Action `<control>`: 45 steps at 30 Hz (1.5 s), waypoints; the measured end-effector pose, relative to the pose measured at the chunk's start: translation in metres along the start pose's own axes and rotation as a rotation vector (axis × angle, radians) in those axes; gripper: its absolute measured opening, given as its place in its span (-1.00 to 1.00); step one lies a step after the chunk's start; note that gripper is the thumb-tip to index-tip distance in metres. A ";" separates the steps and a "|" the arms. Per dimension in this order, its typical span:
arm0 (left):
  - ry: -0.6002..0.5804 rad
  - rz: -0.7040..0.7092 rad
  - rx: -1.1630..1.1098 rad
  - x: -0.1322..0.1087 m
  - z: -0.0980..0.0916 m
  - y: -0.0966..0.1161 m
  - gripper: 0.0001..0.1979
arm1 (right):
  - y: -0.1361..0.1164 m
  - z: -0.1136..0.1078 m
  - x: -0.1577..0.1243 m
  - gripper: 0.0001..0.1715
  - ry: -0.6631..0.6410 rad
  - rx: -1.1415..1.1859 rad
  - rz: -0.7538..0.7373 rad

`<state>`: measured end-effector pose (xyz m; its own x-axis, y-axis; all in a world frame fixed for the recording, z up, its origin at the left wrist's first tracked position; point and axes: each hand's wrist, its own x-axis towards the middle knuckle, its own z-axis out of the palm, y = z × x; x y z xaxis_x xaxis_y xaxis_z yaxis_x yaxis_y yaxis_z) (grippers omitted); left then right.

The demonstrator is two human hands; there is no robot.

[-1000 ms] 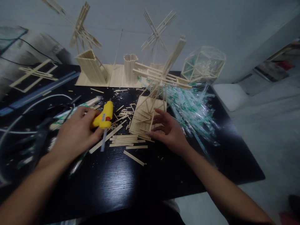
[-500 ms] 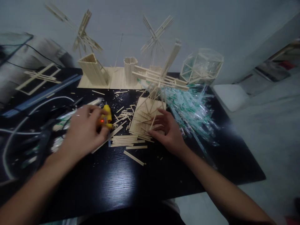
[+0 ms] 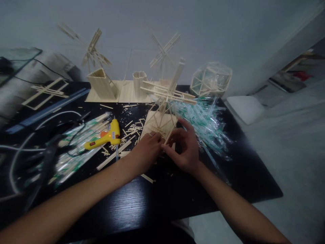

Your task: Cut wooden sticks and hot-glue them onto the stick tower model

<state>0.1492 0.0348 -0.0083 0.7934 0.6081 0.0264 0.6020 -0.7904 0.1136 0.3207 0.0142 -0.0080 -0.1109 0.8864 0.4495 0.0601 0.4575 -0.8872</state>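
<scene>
A wooden-stick windmill model (image 3: pixel 165 118) with crossed blades stands in front of me on a flat stick base. At the base's front right corner, my right hand (image 3: pixel 184 145) pinches a thin wooden stick (image 3: pixel 168 135) between thumb and fingers. My left hand (image 3: pixel 148 149) is closed at the front of the base, its fingertips close to the right thumb. Whatever it grips is hidden under the fingers. To the left, a yellow glue gun (image 3: pixel 114 132) lies untouched, nozzle pointing away, its small switch glowing red.
Loose cut sticks (image 3: pixel 133 128) litter the black table (image 3: pixel 152 200). Plastic-wrapped stick bundles (image 3: pixel 78 149) lie left, with more clear packaging (image 3: pixel 205 115) right. Behind stand a triangular stick tower (image 3: pixel 101 83), a round stick cup (image 3: pixel 139 83) and a faceted frame (image 3: pixel 212 79). A white cable (image 3: pixel 15 169) curves at left.
My left hand has let go of the yellow glue gun and moved right to the model's base. My right hand stays by the base with its stick. The view has shifted slightly.
</scene>
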 end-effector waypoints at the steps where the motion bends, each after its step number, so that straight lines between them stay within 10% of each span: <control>1: 0.000 0.000 0.005 0.000 0.000 0.001 -0.86 | 0.001 0.000 -0.001 -0.10 -0.003 0.000 -0.002; 9: 0.085 -0.270 -0.257 -0.022 -0.019 -0.015 -0.86 | 0.002 0.001 -0.004 -0.06 0.006 -0.029 0.014; 20: 0.325 -0.686 -1.233 -0.064 -0.036 -0.006 -0.69 | 0.001 0.008 -0.011 -0.06 -0.400 -0.099 0.241; 45: 0.374 -0.697 -1.184 -0.057 -0.024 0.003 -0.73 | 0.004 0.010 -0.015 -0.03 -0.493 -0.146 0.210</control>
<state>0.1039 -0.0005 0.0146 0.1883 0.9715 -0.1440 0.2756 0.0884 0.9572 0.3130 0.0023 -0.0192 -0.5307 0.8373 0.1310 0.2641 0.3103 -0.9132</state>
